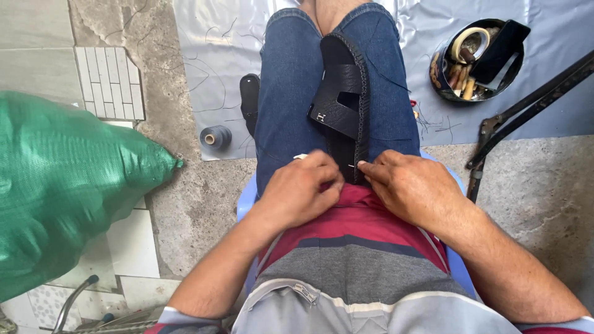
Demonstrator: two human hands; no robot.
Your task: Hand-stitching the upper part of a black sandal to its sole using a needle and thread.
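Sack (pixel 62 185): green woven bulk on my left, lying on the floor tiles.
Sheet (pixel 210 49): grey plastic spread under my feet, loose threads scattered on it.
Legs (pixel 291 80): my jeans, knees together, clamping the sandal between them.
Sandal (pixel 343 93): black, sole edge up, heel end at my lap; stitches run along the far rim, so I judge the edge mostly sewn and the heel end still in work.
Tin (pixel 476 59): round, well off to my right, holding tape and tools.
Left hand (pixel 300 188): closed, fingertips pinched at the sandal's near edge.
Right hand (pixel 411 182): fingertips pinching a needle (pixel 354 164) at the same edge.
Spool (pixel 215 137): grey thread, on the sheet by my left leg.
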